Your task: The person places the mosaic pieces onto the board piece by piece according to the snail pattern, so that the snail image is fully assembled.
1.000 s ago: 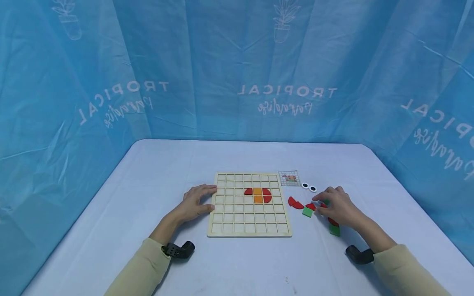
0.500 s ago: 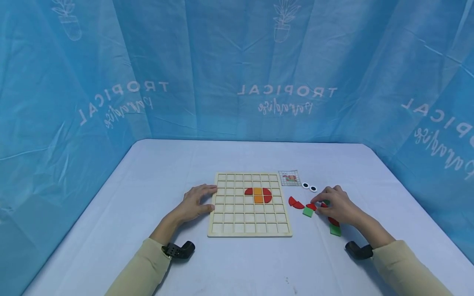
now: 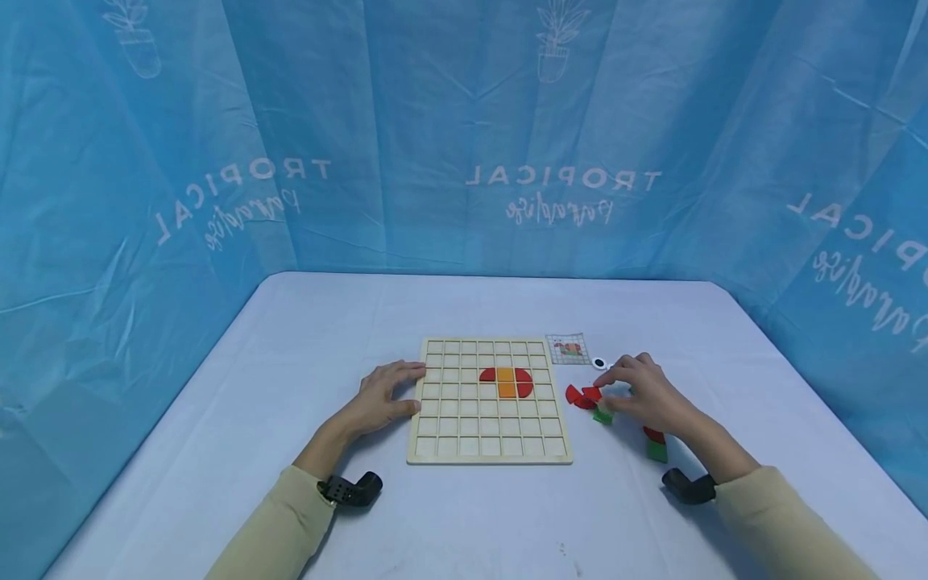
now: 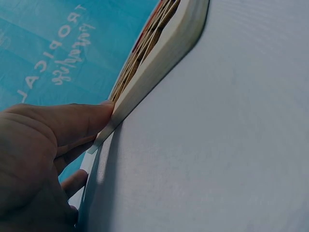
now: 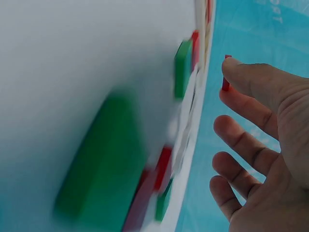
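My right hand [image 3: 648, 396] pinches a thin red tile [image 5: 226, 73] between thumb and forefinger; the right wrist view shows it edge-on and raised off the table, the other fingers loosely bent. In the head view it hovers over loose red quarter-circle tiles [image 3: 573, 393] and a green square tile [image 3: 603, 416]. My left hand [image 3: 380, 396] rests against the left edge of the wooden grid board [image 3: 489, 461], its thumb [image 4: 89, 121] touching the rim. On the board lie two orange squares [image 3: 505, 383] with red quarter-circles [image 3: 523, 383] at their sides.
A small picture card [image 3: 569, 350] lies at the board's upper right corner. Beside it is a white disc with a black centre [image 3: 598, 363]. Another green tile [image 3: 656, 453] and a red tile [image 3: 654, 435] lie below my right hand. Blue curtains [image 3: 464, 161] surround the table.
My right hand has lifted a red tile from beside the green square and shifted left and slightly up with it, now covering one white disc. My left hand and the board have stayed put.
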Motion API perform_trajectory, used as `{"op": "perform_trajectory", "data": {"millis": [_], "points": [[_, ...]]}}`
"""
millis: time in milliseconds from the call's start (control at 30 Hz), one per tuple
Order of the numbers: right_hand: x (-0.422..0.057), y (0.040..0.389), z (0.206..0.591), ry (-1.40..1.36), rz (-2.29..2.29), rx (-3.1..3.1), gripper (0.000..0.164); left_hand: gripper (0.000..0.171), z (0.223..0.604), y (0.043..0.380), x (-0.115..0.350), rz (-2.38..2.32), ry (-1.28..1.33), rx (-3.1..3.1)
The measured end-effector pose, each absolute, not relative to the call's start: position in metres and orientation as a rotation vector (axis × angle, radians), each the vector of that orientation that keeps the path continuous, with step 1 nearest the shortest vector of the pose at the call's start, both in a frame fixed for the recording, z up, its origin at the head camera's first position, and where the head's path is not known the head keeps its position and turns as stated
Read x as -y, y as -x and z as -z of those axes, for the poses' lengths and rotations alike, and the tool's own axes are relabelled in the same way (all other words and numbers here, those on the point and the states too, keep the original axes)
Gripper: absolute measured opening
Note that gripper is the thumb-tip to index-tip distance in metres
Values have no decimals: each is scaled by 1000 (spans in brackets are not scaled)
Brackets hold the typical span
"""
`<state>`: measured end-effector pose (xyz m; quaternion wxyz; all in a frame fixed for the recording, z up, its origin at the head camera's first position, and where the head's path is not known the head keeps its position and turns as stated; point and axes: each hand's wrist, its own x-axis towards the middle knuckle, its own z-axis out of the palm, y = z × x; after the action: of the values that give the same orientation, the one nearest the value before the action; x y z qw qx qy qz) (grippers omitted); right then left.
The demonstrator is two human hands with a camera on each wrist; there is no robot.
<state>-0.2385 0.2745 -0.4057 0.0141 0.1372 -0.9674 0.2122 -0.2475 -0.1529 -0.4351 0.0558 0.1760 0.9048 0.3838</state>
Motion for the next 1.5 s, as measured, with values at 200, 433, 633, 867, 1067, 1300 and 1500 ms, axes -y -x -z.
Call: {"op": "perform_trajectory", "data": {"millis": [200, 433, 633, 867, 1067, 1300, 1500], "points": [[-245, 240, 401, -484, -689, 2988, 26, 58, 434, 247, 152, -1174, -539, -2737], [-210, 242, 404, -520, -747, 2959, 24, 58, 434, 247, 151, -1165, -503, -2737], [-181, 245, 408, -567, -764, 2910, 24, 58, 434, 247, 152, -1175, -499, -2734], [-157, 247, 410, -630, -734, 2867, 23, 58, 433, 247, 152, -1182, -509, -2729], [-143, 252, 412, -682, -699, 2858, 23, 59, 433, 248, 152, -1180, -481, -2728], [-133, 260, 416, -628, -672, 2878, 23, 59, 435, 249, 152, -1173, -473, -2744], [-128, 263, 420, -616, -641, 2885, 22, 59, 436, 248, 152, -1176, -486, -2740]]}}
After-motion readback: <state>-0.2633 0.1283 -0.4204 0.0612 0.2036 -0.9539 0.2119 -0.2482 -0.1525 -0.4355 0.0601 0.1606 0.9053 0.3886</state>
